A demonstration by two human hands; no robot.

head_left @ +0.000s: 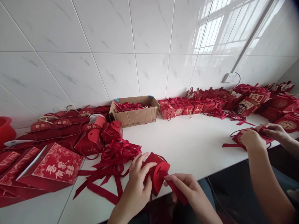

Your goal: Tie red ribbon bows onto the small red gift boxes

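A small red gift box [156, 170] with a rounded flap and a thin cord stands at the near edge of the white table. My left hand [140, 177] holds it from the left, fingers over its top and thumb on its near side. Between the thumb and fingers of my right hand [183, 186] is a dark red ribbon [176, 190], whose upper end lies at the slot in the flap. The ribbon's lower part hangs below my fingers. Just left of my left hand lies a loose pile of red ribbons [119, 152].
Red boxes [88, 140] and a large red box [58, 168] fill the left. A cardboard carton [134, 115] and rows of finished-looking boxes [184, 107] line the wall. At right, another person's hands [254, 138] handle a red box.
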